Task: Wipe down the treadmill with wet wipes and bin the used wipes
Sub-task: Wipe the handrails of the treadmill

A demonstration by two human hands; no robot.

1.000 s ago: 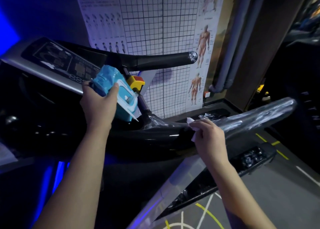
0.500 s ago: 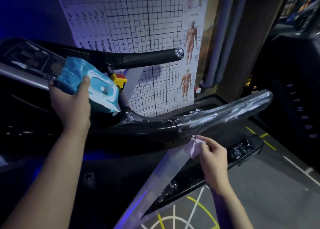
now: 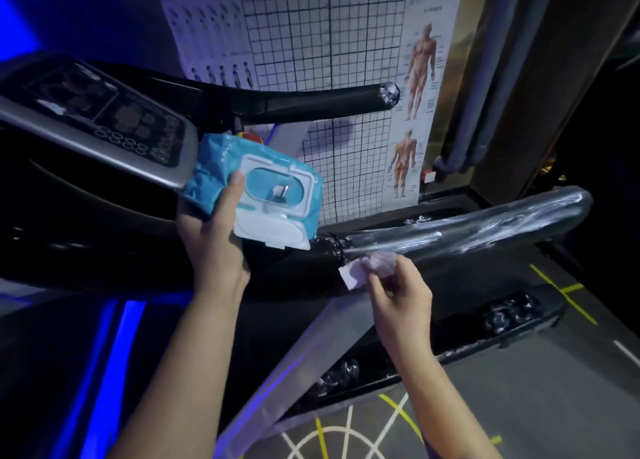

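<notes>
My left hand [image 3: 211,236] grips a blue pack of wet wipes [image 3: 263,198], its white flip lid hanging open and facing me. My right hand [image 3: 398,292] pinches a small crumpled white wipe [image 3: 363,271] just below the treadmill's right handrail [image 3: 467,228], which is black and wrapped in shiny plastic film. The wipe is off the rail. The treadmill console [image 3: 104,119] with its dark display sits at upper left, and a second black handlebar [image 3: 311,101] runs across behind the pack.
A grid poster with anatomy figures [image 3: 346,42] covers the wall behind. A grey slanted upright [image 3: 311,354] and a black side rail [image 3: 467,334] lie below my right hand. Grey floor with yellow and white lines [image 3: 571,372] spreads to the right. Pipes [image 3: 485,77] stand at right.
My right hand has left the handrail and dropped below it, holding the wipe. My left hand has turned the pack so its open lid faces me and moved it toward the centre.
</notes>
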